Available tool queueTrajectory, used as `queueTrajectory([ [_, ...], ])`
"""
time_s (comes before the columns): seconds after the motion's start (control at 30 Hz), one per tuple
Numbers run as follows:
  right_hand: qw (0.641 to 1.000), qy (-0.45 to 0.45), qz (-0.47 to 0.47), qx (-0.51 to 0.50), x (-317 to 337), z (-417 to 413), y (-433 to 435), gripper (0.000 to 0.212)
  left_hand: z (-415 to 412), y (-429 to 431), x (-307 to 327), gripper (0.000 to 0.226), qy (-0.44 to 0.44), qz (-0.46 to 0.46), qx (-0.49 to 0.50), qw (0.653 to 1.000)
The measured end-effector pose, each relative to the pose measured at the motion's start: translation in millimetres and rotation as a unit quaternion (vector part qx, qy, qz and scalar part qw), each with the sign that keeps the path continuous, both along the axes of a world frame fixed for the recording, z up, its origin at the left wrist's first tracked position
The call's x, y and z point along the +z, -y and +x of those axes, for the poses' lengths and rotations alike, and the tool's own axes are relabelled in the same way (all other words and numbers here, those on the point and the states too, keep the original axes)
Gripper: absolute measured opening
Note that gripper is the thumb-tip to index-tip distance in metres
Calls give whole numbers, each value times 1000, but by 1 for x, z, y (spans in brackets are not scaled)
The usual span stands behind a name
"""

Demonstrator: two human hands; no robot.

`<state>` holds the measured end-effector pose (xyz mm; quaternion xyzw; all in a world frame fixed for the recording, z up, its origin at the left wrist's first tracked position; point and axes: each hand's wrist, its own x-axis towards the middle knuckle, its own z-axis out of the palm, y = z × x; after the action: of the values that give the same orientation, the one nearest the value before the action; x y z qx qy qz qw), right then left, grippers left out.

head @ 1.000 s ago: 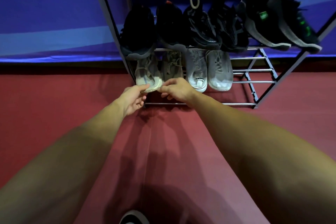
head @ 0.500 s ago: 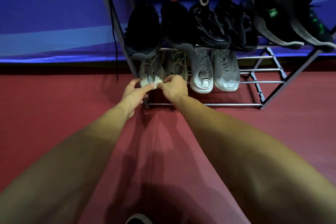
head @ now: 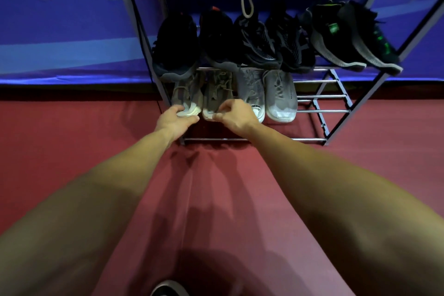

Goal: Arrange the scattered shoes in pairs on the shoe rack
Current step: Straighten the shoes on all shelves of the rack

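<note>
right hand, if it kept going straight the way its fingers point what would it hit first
The right hand meets the pale near end of the beige laced sneaker, second from left on the metal rack's bottom shelf. Its fingers seem to pinch it now, though depth is unclear.

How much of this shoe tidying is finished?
Mostly done, it seems. Pairs sit on the top and middle shelves of the rack, and a grey pair sits on the bottom. In hand: the left hand grips one beige shoe, the right hand pinches the other beige shoe, lining them up. Left: perhaps the shoe at the bottom edge, possibly worn.
</note>
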<state>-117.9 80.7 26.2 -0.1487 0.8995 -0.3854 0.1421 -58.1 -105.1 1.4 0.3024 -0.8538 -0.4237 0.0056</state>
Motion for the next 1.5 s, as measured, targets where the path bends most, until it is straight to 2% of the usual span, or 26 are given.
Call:
queueTrajectory([
  [0.1, 1000, -16, 6, 23, 12, 3, -22, 41, 2, -23, 13, 71, 76, -163, -7, 984],
  [0.17, 998, -25, 26, 43, 18, 4, -38, 41, 3, -39, 22, 70, 72, -203, -13, 976],
  [0.33, 994, -26, 93, 54, 22, 1, -82, 50, -2, -65, 35, 70, 55, -235, -16, 970],
  [0.6, 987, -30, 155, 40, 17, -15, -137, 54, -21, -117, 34, 60, 16, -204, -193, 960],
  [0.7, 979, -25, 196, 45, 11, -20, -154, 62, -33, -139, 33, 64, 12, -213, -218, 952],
  [0.83, 978, -10, 203, 51, 3, -26, -162, 61, -47, -158, 23, 80, 55, -152, -124, 979],
  [0.93, 980, -14, 192, 60, 1, -30, -159, 59, -52, -156, 10, 83, 103, -102, -91, 985],
  [1.03, 978, -22, 195, 76, 1, -31, -150, 53, -56, -151, 2, 83, 120, 5, -49, 992],
  [1.17, 979, -21, 184, 87, 0, -32, -139, 50, -64, -152, -5, 63, 87, 119, 6, 989],
  [1.3, 981, -16, 173, 90, 1, -32, -134, 50, -69, -157, -8, 33, 63, 235, 61, 968],
  [1.5, 984, -6, 162, 70, 5, -31, -136, 56, -60, -154, 7, 22, 11, 341, 118, 933],
])
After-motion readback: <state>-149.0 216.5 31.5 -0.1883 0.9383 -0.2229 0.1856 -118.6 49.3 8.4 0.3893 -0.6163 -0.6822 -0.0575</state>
